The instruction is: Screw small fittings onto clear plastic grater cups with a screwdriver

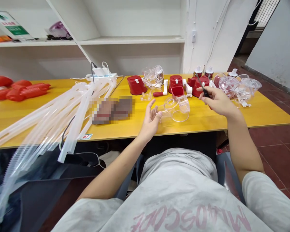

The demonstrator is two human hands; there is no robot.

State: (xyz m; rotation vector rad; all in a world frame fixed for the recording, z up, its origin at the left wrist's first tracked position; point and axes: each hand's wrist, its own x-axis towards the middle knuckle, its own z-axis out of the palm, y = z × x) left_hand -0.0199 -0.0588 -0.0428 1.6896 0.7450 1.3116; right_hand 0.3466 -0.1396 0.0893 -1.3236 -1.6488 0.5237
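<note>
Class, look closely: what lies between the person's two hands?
In the head view, a clear plastic housing lies on the yellow table between the left hand and the right hand, which grips a dark screwdriver.

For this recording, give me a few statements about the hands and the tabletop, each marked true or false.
1. The right hand holds a thin dark tool. True.
2. The left hand is clamped around a red housing. False: it is open, fingers spread, next to a clear plastic part.
3. A bundle of translucent white strips lies on the left part of the yellow table. True.
4. The clear bowls stand at the table's left end. False: they are at its right end, beyond the right hand.
5. A white power strip lies at the back of the table. True.
</note>
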